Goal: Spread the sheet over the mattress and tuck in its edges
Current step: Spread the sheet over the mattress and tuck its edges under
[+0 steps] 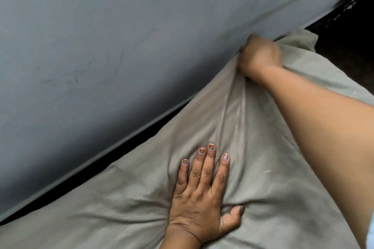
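Left hand [199, 198] flat on sheet [121, 198], fingers straight, pressing. Keep it as anchor so fabric doesn't creep. Sheet lies over mattress top (mattress itself hidden), wrinkles fanning twd far edge. Right hand [260, 56], blurry, looks fisted round sheet edge at the dark gap [141, 139] by wall [101, 36]. Imo: pull taut 1st, then shove edge down into gap, work along.

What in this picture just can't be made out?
- Head view: right hand is motion-blurred, its fingers hidden in the sheet it grips.
- Mattress: wholly covered by the sheet.
- Dark gap beside the wall: too dark to see into.
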Demonstrator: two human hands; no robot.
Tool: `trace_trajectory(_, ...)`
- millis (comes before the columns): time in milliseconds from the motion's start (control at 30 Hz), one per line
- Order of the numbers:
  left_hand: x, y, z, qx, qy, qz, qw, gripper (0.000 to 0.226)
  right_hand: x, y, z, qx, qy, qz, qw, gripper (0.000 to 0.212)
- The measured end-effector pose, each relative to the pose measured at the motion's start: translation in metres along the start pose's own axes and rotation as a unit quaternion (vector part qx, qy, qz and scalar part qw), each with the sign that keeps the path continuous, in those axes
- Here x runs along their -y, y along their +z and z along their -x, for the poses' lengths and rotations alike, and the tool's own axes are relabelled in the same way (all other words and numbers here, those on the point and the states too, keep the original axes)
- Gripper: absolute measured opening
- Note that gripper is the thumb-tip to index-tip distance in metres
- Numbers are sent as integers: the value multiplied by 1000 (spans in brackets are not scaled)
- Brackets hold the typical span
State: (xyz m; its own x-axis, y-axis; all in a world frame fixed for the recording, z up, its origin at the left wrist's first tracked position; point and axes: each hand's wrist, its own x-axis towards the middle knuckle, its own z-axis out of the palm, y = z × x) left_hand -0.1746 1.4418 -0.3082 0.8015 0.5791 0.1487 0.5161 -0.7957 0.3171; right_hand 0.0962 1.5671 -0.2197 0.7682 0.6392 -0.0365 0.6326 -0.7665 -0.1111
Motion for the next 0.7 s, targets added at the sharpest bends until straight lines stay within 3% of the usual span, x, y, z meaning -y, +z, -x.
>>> trace_trajectory(67, 1, 1, 2, -2, 0, -7, 1000, 102, -10, 0, 2, -61, -12, -42, 997, 25)
trace_trajectory(100, 3, 2, 1, -4, -1, -9, 1000, 102, -11, 1, 4, -52, -33, -35, 998, 23)
trace_trajectory(167, 3, 2, 1, -8, -1, -11, 1000, 102, -10, 5, 7, 39, -75, 26, 996, 28)
trace_trajectory(233, 3, 2, 1, -8, 0, -14, 1000, 101, 0, 5, 9, 122, -96, 88, 984, 47)
trace_trajectory(300, 5, 1, 0, -12, 4, -21, 1000, 101, 11, 5, 12, 128, -117, 89, 981, 56)
trace_trajectory(433, 3, -2, -1, -16, 7, -34, 999, 98, 11, 7, 54, -47, -163, 32, 985, 51)
trace_trajectory(567, 3, -5, -2, -14, 10, -33, 999, 96, -9, 9, 115, -206, -140, -39, 968, 47)
trace_trajectory(600, 3, -5, -6, -9, 12, -37, 999, 95, -16, 14, 130, -211, -126, -42, 968, 47)
trace_trajectory(700, 4, -8, -10, 2, 9, -45, 999, 94, -33, 38, 170, -16, -90, 8, 996, 66)
